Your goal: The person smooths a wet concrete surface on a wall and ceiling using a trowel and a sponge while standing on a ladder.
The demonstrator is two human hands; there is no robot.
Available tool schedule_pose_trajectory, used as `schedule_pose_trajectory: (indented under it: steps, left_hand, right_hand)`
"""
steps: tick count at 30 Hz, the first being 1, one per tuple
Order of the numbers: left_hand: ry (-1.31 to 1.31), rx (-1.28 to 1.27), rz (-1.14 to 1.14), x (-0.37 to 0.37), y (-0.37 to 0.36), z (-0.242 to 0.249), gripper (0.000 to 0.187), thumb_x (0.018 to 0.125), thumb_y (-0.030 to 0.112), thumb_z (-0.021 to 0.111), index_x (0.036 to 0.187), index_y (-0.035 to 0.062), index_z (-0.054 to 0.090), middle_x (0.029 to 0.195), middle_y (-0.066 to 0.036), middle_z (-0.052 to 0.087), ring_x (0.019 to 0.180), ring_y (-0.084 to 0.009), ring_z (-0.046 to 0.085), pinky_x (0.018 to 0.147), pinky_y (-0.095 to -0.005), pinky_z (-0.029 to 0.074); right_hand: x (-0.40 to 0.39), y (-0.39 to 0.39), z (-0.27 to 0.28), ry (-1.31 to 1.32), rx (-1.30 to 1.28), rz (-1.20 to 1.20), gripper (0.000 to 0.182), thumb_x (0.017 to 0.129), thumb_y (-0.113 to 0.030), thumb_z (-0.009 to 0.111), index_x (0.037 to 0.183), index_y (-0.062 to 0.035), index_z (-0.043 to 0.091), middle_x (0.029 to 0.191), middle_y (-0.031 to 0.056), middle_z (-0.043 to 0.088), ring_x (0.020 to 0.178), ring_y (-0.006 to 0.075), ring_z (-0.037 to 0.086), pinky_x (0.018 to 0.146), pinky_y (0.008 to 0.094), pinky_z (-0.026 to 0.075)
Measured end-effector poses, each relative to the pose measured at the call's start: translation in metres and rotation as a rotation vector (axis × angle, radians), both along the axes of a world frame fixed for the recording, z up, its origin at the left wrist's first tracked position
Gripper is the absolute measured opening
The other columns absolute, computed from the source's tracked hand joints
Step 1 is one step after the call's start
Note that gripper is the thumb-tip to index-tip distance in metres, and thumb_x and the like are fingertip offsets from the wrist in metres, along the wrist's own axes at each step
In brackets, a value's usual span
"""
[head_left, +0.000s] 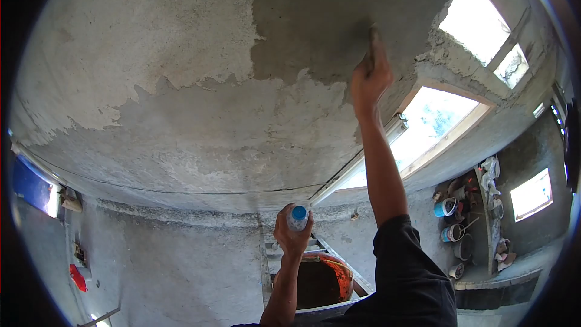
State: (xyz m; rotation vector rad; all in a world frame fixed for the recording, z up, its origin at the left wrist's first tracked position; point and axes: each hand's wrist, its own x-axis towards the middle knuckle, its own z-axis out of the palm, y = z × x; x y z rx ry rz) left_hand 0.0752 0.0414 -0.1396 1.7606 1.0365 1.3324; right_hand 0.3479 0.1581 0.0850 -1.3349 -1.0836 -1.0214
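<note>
My right hand (370,88) is raised to the wall, its fingers wrapped round a plastering trowel (373,35). The trowel is seen nearly edge-on and its blade is mostly hidden. Around it lies a dark, wet-looking patch of plaster (315,18), with a lighter, drier wall surface (151,30) to its left. Lower down, my left hand (292,239) grips a clear plastic bottle (298,219) with a blue cap, held upright. Just below that hand is an orange bucket (344,275) with dark contents, beside a metal ladder (266,272).
A framed window opening (433,118) is close to my right forearm, with a broken-edged opening (478,21) above it. A thin cable (212,192) crosses the lower wall. Several buckets (445,207) stand on the floor at the right. Something red (77,277) is at the left.
</note>
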Motion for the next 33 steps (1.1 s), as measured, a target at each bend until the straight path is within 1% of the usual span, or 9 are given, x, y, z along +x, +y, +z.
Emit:
schedule_pose_trajectory:
  steps: [2,4,7,13,16,21,26,28,33]
  left_hand:
    - [0.0,-0.013,-0.005,0.001,0.001,0.0,0.046,0.068,0.021,0.084,0.105,0.005,0.061,0.097,-0.014,0.066,0.086,-0.0318,0.066,0.076,-0.0399,0.053]
    - [-0.007,-0.007,-0.005,0.001,0.001,0.0,0.045,0.068,0.02,0.084,0.105,0.0049,0.061,0.097,-0.014,0.066,0.086,-0.0319,0.066,0.076,-0.0399,0.053]
    - [0.0,-0.008,-0.002,0.0,0.001,0.002,0.046,0.068,0.019,0.084,0.105,0.0047,0.061,0.097,-0.014,0.066,0.086,-0.032,0.066,0.077,-0.0401,0.053]
    - [0.009,0.003,0.003,0.0,0.0,0.003,0.046,0.068,0.019,0.084,0.105,0.0042,0.061,0.097,-0.014,0.066,0.086,-0.032,0.066,0.077,-0.04,0.053]
    - [0.019,0.018,0.0,0.0,0.001,0.004,0.046,0.066,0.015,0.085,0.104,0.003,0.061,0.097,-0.015,0.066,0.086,-0.0319,0.067,0.077,-0.039,0.054]
    - [0.014,0.031,0.004,-0.002,0.001,0.0,0.046,0.067,0.016,0.085,0.104,0.0031,0.061,0.098,-0.015,0.066,0.086,-0.0321,0.067,0.077,-0.0392,0.054]
    - [0.046,0.037,0.005,-0.002,0.001,0.0,0.046,0.067,0.016,0.085,0.104,0.0032,0.061,0.098,-0.015,0.067,0.086,-0.0323,0.067,0.077,-0.0392,0.054]
    - [0.038,0.041,0.013,-0.001,0.003,0.002,0.046,0.066,0.016,0.085,0.104,0.0031,0.061,0.098,-0.015,0.067,0.086,-0.0328,0.067,0.077,-0.0393,0.054]
    - [0.015,0.029,0.013,-0.001,0.006,0.001,0.046,0.066,0.015,0.084,0.104,0.0029,0.061,0.097,-0.016,0.066,0.086,-0.033,0.067,0.077,-0.0393,0.054]
  right_hand:
    - [0.007,0.007,0.006,-0.036,0.088,-0.057,0.053,0.074,0.012,0.052,0.124,-0.0008,0.06,0.133,0.0223,0.053,0.114,0.0341,0.06,0.094,0.0384,0.053]
    - [0.006,0.022,-0.011,0.128,-0.131,-0.099,0.054,0.075,0.012,0.052,0.126,-0.002,0.058,0.135,0.0202,0.052,0.116,0.0342,0.058,0.093,0.0377,0.054]
    - [-0.017,0.011,-0.051,0.04,-0.389,-0.067,0.056,0.075,0.013,0.053,0.129,-0.0038,0.056,0.138,0.0176,0.05,0.119,0.0346,0.056,0.093,0.0379,0.054]
    - [-0.009,-0.004,-0.011,-0.098,-0.145,-0.099,0.059,0.073,0.014,0.054,0.129,-0.0039,0.055,0.139,0.0166,0.049,0.125,0.0344,0.051,0.094,0.0367,0.054]
    - [0.015,0.007,-0.004,-0.175,-0.272,-0.166,0.056,0.074,0.013,0.054,0.127,-0.0028,0.056,0.138,0.0162,0.05,0.126,0.0337,0.049,0.095,0.0363,0.053]
    - [0.003,-0.016,-0.079,-0.039,-0.481,-0.127,0.056,0.072,0.013,0.056,0.126,-0.0024,0.057,0.139,0.0157,0.049,0.128,0.0328,0.048,0.096,0.0367,0.053]
    - [0.004,-0.012,-0.023,0.033,-0.238,-0.069,0.058,0.07,0.013,0.057,0.126,-0.0026,0.057,0.14,0.0153,0.049,0.128,0.0335,0.048,0.093,0.0371,0.054]
    - [0.012,-0.003,0.003,-0.134,-0.17,-0.175,0.059,0.071,0.013,0.057,0.127,-0.0035,0.056,0.138,0.0162,0.05,0.123,0.0357,0.051,0.096,0.0386,0.052]
    - [0.003,-0.003,-0.079,0.075,-0.419,-0.04,0.061,0.07,0.015,0.054,0.128,-0.0046,0.057,0.137,0.0172,0.051,0.12,0.0352,0.054,0.102,0.0401,0.047]
